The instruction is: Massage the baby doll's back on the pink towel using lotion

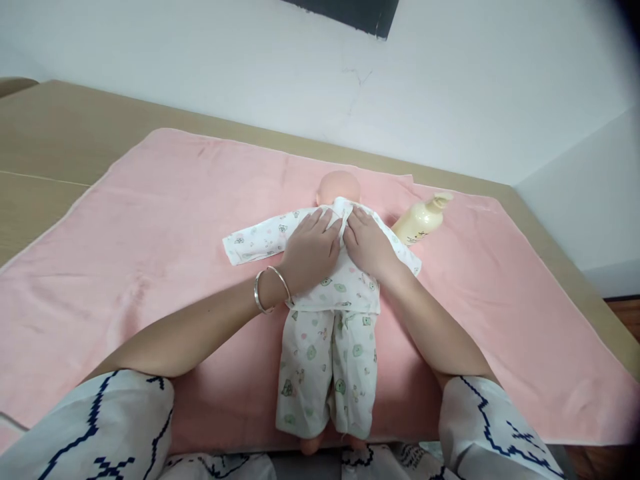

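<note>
Doll [345, 301] lies on pink towel [175, 220] over counter [75, 123], left hand [311, 245] and right hand [369, 247] flat on its shirt [351, 283], fingers extended, clasping nothing; likely light, cloth soft and shifting over firmer body, best held by torso's 2 sides.

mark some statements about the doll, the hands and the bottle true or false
1. The left hand and right hand rest on the patterned top. True.
2. The pump bottle is left of the doll in the picture. False: it is to the right.
3. The doll lies on a pink cloth. True.
4. The metal jewellery is on the right wrist. False: it is on the left wrist.
5. The doll's head is nearer the wall than its feet. True.
</note>
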A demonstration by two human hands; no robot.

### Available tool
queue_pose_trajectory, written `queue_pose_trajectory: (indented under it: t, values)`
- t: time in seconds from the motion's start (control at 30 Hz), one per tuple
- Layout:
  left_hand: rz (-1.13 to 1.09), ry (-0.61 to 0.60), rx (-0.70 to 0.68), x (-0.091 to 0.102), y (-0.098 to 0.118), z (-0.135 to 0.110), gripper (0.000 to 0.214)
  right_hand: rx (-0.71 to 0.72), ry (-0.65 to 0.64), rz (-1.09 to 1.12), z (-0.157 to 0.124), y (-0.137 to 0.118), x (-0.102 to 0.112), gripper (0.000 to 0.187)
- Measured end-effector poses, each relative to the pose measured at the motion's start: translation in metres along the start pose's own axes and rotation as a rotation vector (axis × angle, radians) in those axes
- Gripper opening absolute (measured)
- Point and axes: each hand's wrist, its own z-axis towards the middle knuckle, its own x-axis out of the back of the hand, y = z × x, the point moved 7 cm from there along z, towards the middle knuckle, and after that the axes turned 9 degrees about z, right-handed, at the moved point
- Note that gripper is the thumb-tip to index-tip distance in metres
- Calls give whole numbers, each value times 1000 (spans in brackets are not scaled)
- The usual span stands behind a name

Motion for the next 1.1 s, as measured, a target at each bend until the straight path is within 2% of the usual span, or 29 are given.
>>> queue_pose_trajectory:
  t: [0.1, 0.23, 0.4, 0.5, 0.63, 0.73, 0.8, 0.9, 1.1]
  values:
    - [13, -2, -33, -3, -12, 10, 43, -54, -50, -86, -13, -13, -8, 57]
    - [25, -9, -100, -11, -23, 18, 37, -10, -47, -122, -26, -29, -9, 55]
    - [32, 43, -24, -2, -8, 6, 39, -28, -35, 9, -6, -3, -2, 47]
    - [-8, 16, 24, 4, -7, 6, 35, -50, -44, 17, 2, 6, -3, 49]
    - [-84, -81, 55, -4, -28, 21, 31, -76, -23, -63, -11, -10, -8, 55]
    - [-73, -61, 45, -12, -37, 25, 36, -54, 2, -94, -23, -26, -10, 55]
    - [-39, -9, 18, -13, -32, 21, 40, -51, 14, -83, -22, -26, -9, 53]
    - [-24, 46, 13, -12, -19, 10, 44, -55, 43, -7, -11, -13, -6, 47]
    - [-69, 27, 66, -14, -14, 2, 47, -30, 106, 56, 2, 6, -6, 39]
